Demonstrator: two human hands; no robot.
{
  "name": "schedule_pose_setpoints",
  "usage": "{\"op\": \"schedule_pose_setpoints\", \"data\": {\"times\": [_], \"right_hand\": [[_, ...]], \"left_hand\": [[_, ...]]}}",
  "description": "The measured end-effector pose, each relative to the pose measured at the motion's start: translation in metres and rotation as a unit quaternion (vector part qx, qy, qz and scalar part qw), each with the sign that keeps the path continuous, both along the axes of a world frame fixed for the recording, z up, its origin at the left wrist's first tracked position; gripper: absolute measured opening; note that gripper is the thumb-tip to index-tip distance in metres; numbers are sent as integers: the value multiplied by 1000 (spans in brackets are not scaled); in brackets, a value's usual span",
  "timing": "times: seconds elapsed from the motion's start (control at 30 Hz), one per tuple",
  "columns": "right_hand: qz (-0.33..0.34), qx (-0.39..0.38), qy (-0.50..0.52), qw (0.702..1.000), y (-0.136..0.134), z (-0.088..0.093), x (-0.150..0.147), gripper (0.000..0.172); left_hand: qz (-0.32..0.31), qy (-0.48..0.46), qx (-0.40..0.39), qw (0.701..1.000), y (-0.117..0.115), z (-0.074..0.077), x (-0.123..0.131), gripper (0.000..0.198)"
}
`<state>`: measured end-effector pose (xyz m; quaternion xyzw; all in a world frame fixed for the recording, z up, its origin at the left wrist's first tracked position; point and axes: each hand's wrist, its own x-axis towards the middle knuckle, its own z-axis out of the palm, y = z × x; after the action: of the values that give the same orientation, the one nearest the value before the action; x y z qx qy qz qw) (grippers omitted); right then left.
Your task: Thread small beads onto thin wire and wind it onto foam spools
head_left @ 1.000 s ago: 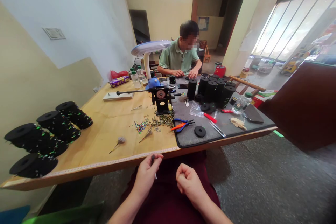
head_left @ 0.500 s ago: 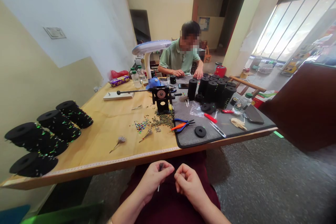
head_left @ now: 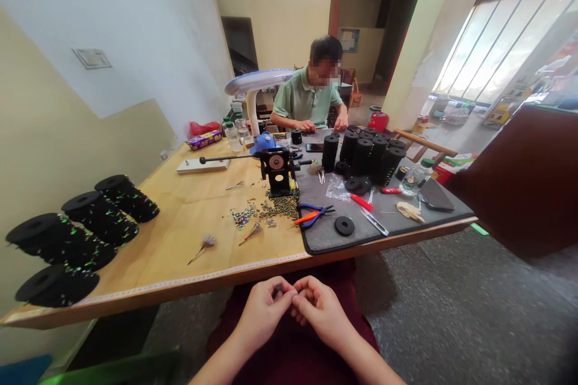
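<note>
My left hand (head_left: pixel 264 311) and my right hand (head_left: pixel 320 308) are held together over my lap, just below the front edge of the wooden table (head_left: pixel 180 240). Both are closed, fingertips touching. Between the left thumb and fingers sits a small dark feathery piece (head_left: pixel 277 290); the right fingertips pinch at the same spot. What the right hand itself holds is too small to make out.
On the table: a black hand-crank device (head_left: pixel 277 169), scattered beads (head_left: pixel 244 215), orange-blue pliers (head_left: pixel 313 213), black spools (head_left: pixel 81 222) at left, upright black spools (head_left: pixel 365 153) on a grey mat (head_left: pixel 325 240), a desk lamp (head_left: pixel 257 87). Another person (head_left: pixel 311 99) works at the far end.
My hands have come together: the right moved left until its fingertips met the left, which shifted slightly down and right with the small dark piece. The table's contents are unchanged.
</note>
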<state>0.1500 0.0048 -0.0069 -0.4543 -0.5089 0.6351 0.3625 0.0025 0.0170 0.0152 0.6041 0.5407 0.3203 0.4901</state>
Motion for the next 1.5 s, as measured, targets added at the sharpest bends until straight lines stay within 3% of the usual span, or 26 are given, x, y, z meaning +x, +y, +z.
{"op": "schedule_pose_setpoints", "data": {"times": [0.13, 0.3, 0.4, 0.5, 0.77, 1.1, 1.37, 1.5], "right_hand": [[-13, -7, -39, 999, 0, -4, 0, 38], [-72, -71, 8, 995, 3, -8, 4, 49], [-104, -88, 47, 990, 3, -7, 6, 55], [-101, -101, 62, 988, 1, -3, 5, 58], [-92, -116, 57, 987, 0, 8, -1, 64], [-83, -84, 36, 992, 0, 0, -4, 61], [-96, -81, 39, 991, 0, -3, -4, 62], [-89, -89, 31, 992, 0, -4, -2, 63]], "left_hand": [[-12, -11, 2, 1000, 1, -3, -4, 24], [-12, -164, -122, 979, 0, -6, -7, 36], [-9, -210, -170, 963, -1, -7, -6, 36], [-10, -201, -155, 967, -1, -11, -4, 29], [-21, -162, -129, 978, -3, -17, 0, 37], [-48, -133, -118, 983, -5, -20, 2, 36], [-38, -214, -160, 963, -6, -12, 3, 32], [-19, -197, -155, 968, -5, -13, 3, 31]]}}
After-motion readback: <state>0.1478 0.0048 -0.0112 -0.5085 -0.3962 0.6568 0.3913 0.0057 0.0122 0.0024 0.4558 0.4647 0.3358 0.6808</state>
